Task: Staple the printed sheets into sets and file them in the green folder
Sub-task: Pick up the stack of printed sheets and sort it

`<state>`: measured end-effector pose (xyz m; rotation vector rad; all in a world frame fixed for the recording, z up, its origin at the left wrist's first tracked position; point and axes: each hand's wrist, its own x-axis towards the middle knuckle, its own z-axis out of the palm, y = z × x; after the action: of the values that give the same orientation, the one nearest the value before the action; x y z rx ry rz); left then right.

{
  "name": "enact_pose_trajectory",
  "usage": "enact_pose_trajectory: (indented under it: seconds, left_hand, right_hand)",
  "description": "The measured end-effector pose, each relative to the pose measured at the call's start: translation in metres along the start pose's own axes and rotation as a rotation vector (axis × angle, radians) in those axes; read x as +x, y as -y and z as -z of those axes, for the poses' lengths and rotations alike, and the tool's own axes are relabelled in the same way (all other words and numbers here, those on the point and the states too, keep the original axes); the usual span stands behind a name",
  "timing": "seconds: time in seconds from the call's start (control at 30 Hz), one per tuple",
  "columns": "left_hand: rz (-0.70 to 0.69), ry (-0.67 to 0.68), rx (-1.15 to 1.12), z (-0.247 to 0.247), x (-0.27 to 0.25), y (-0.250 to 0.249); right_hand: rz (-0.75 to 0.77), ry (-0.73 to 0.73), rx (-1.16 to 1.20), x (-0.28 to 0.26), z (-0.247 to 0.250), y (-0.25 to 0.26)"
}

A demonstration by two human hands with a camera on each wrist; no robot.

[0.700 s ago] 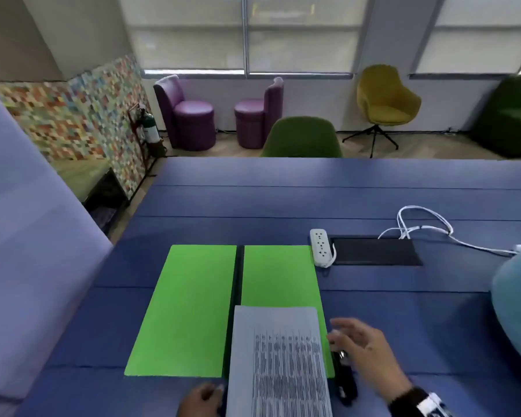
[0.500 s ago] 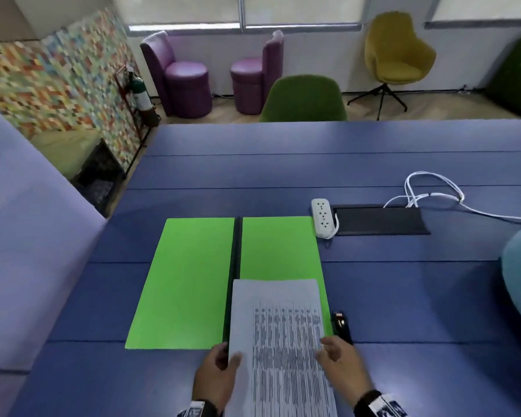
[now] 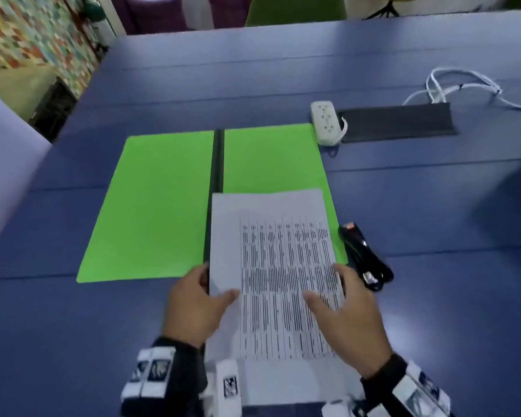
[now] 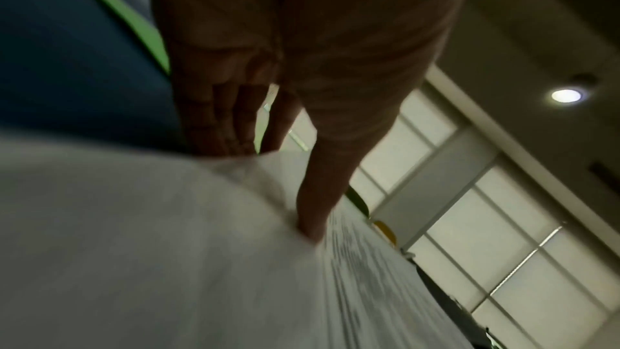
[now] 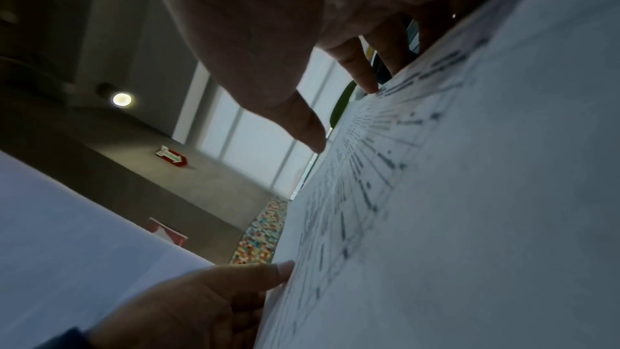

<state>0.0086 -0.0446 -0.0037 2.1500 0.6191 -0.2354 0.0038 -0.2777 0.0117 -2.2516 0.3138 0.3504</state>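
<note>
The green folder point(image 3: 163, 206) lies open on the blue table point(image 3: 433, 212), its black spine point(image 3: 216, 182) in the middle. A stack of printed sheets point(image 3: 283, 266) overlaps the folder's right half and reaches toward me. My left hand point(image 3: 205, 288) pinches the stack's left edge, thumb point(image 4: 315, 195) on top, fingers tucked under the sheets point(image 4: 167, 248). My right hand point(image 3: 334, 291) rests straight fingertips point(image 5: 367, 81) on the right side of the sheets point(image 5: 469, 195), its thumb just above the page. A black stapler point(image 3: 364, 257) lies just right of the stack, untouched.
A white power strip point(image 3: 327, 121) sits by the folder's far right corner, beside a black cable hatch point(image 3: 397, 121) and a looped white cable point(image 3: 463, 85). A pale partition point(image 3: 6, 176) borders the table on the left. Chairs stand beyond the far edge.
My right hand left the stapler and came onto the sheets' right side. My left hand slid up along the left edge. The head view tilted down and closer.
</note>
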Motion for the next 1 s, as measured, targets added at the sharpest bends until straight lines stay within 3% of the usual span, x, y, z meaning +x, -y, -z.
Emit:
enact_pose_trajectory:
  seconds: [0.2, 0.33, 0.47, 0.63, 0.8, 0.9, 0.97, 1.0]
  left_hand:
    - [0.006, -0.017, 0.204, 0.005, 0.013, -0.011]
    - [0.132, -0.028, 0.16, 0.005, 0.007, -0.033]
    - [0.15, 0.004, 0.115, -0.001, 0.013, -0.04]
    - [0.086, -0.005, 0.131, -0.011, -0.002, -0.055]
    - [0.04, -0.047, 0.326, -0.024, -0.029, -0.064]
    - [-0.094, -0.101, 0.444, -0.034, -0.047, -0.067]
    - [-0.167, -0.082, 0.413, -0.03, -0.048, -0.061]
    - [-0.195, -0.067, 0.289, -0.025, -0.042, -0.055]
  right_hand:
    - [0.059, -0.051, 0.017, -0.01, -0.007, -0.005]
    - [0.021, -0.119, 0.161, -0.003, -0.009, -0.008]
    - [0.03, -0.114, 0.241, 0.003, -0.006, -0.012]
    - [0.004, -0.097, 0.367, 0.013, -0.001, -0.022]
    - [-0.013, -0.101, 0.401, 0.019, -0.003, -0.028]
    - [0.022, -0.108, 0.386, 0.022, -0.009, -0.039]
    - [0.048, -0.087, 0.374, 0.026, -0.01, -0.046]
    - [0.057, -0.072, 0.366, 0.023, -0.008, -0.045]
